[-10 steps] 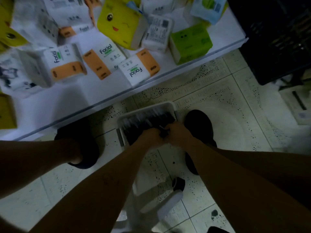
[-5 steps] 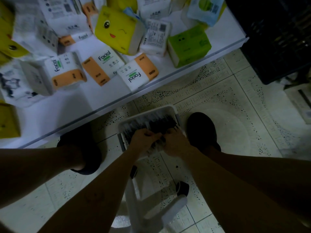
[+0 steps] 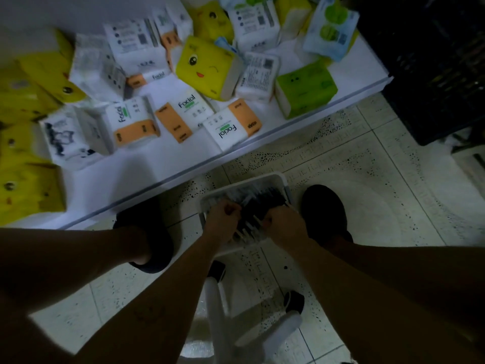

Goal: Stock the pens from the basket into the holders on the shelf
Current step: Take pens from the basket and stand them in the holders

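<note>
Whereas a second ago both hands sat knuckle to knuckle at the basket's near edge, they've now split. The left hand [image 3: 223, 215] and right hand [image 3: 282, 222] are apart, each curled into a fist down among the dark pens with pale ends [image 3: 246, 228]. Both look closed round a bunch; the light is poor, so I can't count what each has. Pale ends fan out between the fists at the near edge of the white plastic basket [image 3: 287, 190], and the rest of the pens fill it. My read: gathering two handfuls, no lift yet.

The basket sits low between the black shoes [image 3: 322, 208], just off the front edge of the white shelf [image 3: 157, 169]. Can't tell whether it rests on the floor or on the white castor frame [image 3: 212, 306].

The view has tilted up, so more of the shelf shows: only tissue packs [image 3: 228, 128], no pen holders in sight. They'll likely have to be found elsewhere.
</note>
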Motion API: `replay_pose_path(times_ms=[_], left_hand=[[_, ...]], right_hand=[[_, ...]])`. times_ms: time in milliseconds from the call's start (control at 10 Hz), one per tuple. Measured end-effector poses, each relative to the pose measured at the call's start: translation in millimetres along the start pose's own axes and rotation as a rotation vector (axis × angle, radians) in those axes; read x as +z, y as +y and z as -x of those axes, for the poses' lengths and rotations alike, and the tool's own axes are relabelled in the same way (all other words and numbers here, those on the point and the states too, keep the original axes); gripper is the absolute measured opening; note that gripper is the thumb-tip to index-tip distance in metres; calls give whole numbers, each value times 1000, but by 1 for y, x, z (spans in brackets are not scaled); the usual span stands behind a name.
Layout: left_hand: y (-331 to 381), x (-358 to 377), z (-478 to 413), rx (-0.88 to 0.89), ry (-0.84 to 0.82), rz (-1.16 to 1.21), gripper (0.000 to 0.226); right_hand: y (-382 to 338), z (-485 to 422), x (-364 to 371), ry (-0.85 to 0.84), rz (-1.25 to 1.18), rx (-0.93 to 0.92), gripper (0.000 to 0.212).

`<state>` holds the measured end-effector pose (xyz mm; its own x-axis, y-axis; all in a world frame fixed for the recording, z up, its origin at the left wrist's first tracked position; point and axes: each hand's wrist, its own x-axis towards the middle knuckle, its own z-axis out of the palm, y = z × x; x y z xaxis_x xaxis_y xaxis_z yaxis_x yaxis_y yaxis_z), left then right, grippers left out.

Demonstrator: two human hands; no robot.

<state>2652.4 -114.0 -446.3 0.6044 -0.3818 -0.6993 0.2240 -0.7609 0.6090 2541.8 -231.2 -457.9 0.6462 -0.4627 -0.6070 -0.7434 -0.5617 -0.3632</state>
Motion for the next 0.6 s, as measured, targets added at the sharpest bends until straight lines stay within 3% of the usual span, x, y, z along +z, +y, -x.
replay_pose_path(times_ms=[100, 200, 400, 500, 600], left_hand=[[9, -8, 13, 56, 30, 12, 22], [17, -16, 29, 113, 8, -30, 28], [26, -36, 62, 196, -63, -67, 25], [30, -48, 76, 263, 2, -98, 19], [35, -59, 91, 303, 28, -29, 23]], right_hand=[[-3, 8, -10, 33, -145, 49, 15], [-10, 20, -26, 63, -305, 122, 22], [-32, 49, -41, -42, -363, 221, 20], [-37, 59, -50, -12, -197, 122, 30], [-45, 74, -61, 174, -381, 35, 31]])
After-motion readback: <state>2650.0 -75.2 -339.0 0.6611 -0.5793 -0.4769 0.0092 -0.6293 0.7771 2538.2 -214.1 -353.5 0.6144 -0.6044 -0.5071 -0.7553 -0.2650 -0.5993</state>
